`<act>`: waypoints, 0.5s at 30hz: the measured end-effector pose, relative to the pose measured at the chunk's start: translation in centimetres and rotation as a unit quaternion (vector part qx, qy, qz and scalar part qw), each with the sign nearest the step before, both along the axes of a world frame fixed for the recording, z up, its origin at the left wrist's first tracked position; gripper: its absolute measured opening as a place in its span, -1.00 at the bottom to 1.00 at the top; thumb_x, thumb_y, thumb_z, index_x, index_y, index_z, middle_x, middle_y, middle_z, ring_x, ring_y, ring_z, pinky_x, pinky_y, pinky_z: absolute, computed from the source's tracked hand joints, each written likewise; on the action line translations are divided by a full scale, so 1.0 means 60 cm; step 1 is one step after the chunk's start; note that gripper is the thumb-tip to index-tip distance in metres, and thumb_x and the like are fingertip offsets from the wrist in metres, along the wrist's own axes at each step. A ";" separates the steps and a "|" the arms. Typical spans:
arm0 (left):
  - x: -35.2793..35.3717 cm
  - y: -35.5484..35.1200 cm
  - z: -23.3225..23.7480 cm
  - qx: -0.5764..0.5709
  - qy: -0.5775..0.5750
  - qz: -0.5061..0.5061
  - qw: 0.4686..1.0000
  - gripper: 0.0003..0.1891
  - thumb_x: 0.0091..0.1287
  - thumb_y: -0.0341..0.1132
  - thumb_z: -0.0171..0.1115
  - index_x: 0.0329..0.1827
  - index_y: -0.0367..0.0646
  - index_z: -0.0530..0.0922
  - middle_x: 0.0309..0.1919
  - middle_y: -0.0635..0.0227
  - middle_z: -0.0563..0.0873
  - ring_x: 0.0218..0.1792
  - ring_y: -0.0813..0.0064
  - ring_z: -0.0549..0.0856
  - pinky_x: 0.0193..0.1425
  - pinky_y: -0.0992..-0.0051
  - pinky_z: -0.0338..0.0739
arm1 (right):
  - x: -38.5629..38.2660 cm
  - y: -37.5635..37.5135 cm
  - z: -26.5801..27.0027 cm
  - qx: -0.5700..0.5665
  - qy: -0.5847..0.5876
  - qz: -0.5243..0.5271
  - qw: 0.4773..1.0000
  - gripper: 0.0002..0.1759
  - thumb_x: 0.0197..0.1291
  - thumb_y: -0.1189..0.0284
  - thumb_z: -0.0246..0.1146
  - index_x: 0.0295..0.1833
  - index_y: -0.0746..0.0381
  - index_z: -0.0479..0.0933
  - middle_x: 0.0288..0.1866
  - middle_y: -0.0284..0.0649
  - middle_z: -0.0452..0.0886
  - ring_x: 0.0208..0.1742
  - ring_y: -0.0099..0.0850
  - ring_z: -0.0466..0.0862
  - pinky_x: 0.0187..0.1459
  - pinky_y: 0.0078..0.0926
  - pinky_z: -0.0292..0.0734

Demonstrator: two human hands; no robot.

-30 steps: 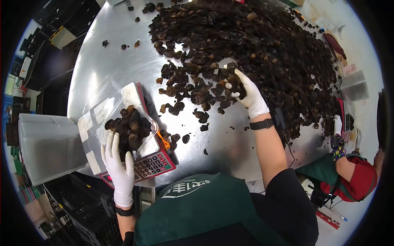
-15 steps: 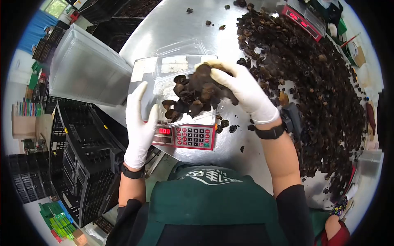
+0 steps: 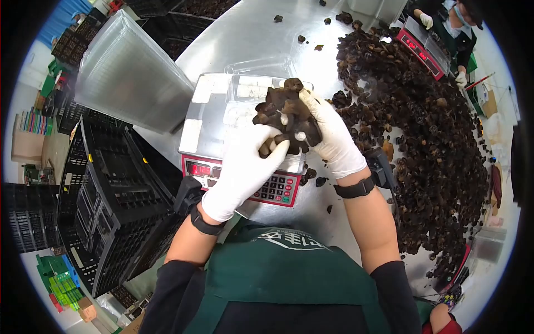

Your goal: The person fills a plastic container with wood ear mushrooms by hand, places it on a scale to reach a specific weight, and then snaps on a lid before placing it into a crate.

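Observation:
Dark brown wood ear mushrooms are heaped over a clear plastic box on a digital scale. My right hand, in a white glove, curls round the heap's right side. From the lower left comes my gloved left hand, its thumb and fingers bent together at the heap's near edge. The mushrooms hide most of the box and some fingertips. Behind them, a clear plastic lid lies at the scale's far edge. Red digits glow on the scale's display, partly beside my left wrist.
A large spread of loose wood ears covers the table's right side. Nested clear boxes stand at the left, above black crates. Across the table, another person is beside a second red scale.
My left hand has swung right from the box's left side to the mushrooms, closing its fingers. The mushrooms are gathered into a tighter heap. The scale's reading no longer shows zero.

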State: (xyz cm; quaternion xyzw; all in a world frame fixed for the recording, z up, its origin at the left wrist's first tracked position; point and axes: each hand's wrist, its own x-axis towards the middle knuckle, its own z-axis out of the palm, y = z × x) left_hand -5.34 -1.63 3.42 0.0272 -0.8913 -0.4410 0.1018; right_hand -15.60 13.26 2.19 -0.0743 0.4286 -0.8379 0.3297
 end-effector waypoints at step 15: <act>0.078 -0.085 -0.033 0.128 -0.087 0.090 0.984 -0.75 0.36 -0.46 0.29 0.08 -0.23 0.67 -0.25 0.52 0.73 -0.28 0.79 0.57 -0.09 0.66 0.49 | -0.016 -0.017 0.007 0.395 0.678 -0.054 0.618 -0.32 0.05 0.11 0.48 0.32 -0.01 0.53 0.14 -0.20 0.62 0.08 -0.20 0.67 0.03 -0.34 0.66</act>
